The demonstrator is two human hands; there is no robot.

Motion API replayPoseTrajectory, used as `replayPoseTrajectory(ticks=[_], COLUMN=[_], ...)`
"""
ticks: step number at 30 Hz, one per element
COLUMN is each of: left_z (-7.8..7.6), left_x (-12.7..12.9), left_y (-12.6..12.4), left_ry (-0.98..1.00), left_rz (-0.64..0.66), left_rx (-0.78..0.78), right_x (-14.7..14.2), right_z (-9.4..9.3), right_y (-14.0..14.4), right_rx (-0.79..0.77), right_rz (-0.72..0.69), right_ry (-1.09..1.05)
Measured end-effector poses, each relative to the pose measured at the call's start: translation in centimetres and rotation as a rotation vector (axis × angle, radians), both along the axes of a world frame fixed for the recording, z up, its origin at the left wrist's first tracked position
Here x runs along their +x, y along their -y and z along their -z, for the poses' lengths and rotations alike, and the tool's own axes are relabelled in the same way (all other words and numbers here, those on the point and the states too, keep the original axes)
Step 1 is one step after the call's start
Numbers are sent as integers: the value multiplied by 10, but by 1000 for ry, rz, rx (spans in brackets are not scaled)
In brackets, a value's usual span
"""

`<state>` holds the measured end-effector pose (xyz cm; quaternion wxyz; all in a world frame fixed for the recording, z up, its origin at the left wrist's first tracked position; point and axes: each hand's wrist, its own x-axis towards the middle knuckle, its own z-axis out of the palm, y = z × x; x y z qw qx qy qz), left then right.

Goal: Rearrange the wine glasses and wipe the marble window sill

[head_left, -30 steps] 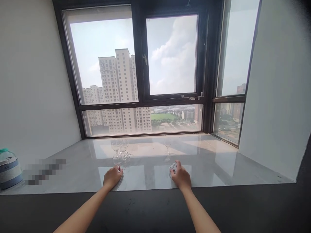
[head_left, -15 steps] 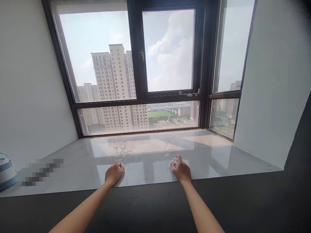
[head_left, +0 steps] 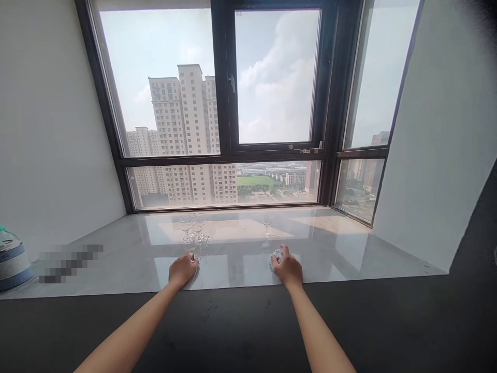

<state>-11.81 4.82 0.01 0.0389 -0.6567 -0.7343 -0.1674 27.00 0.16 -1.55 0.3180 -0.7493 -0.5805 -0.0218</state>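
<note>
My left hand (head_left: 183, 271) is closed near the front edge of the sill. A small pale, shiny bit shows at its fingertips, too small to name. Behind it several clear stemmed glasses (head_left: 193, 228) stand upright in a tight group. My right hand (head_left: 289, 267) is closed on a crumpled white cloth (head_left: 276, 256) with dark marks, low over the sill. Farther back, a single clear stemmed glass (head_left: 266, 221) stands upright by itself. Both hands are apart from the standing glasses.
The glossy grey sill (head_left: 233, 264) runs up to a dark-framed window (head_left: 229, 160). At the far left stands a blue and white container (head_left: 14, 267), beside a blurred-out patch (head_left: 70, 263). White walls (head_left: 423, 155) flank the sill. Its front edge drops to a dark face (head_left: 233, 326).
The view has shifted slightly, so the sill's front edge sits higher in the picture. Both hands stay in nearly the same place, with the cloth still in my right hand.
</note>
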Motion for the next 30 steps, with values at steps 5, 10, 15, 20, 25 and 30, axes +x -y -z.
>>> replayPoseTrajectory(ticks=[5, 10, 15, 20, 25, 30], left_z=[-3, -5, -3, -4, -8, -10], left_x=[2, 3, 1, 1, 5, 7], left_y=[2, 3, 1, 2, 8, 9], left_ry=[1, 18, 29, 22, 15, 26], left_rz=[-3, -9, 1, 0, -13, -18], left_rx=[-7, -21, -17, -18, -22, -18], right_x=[0, 1, 2, 1, 1, 0], right_z=[-1, -1, 0, -1, -2, -2], right_y=[1, 1, 1, 1, 3, 3], right_rx=[1, 6, 0, -12, -8, -12], right_rz=[-5, -22, -32, -16, -16, -10], right_ry=[4, -12, -20, -19, -18, -4])
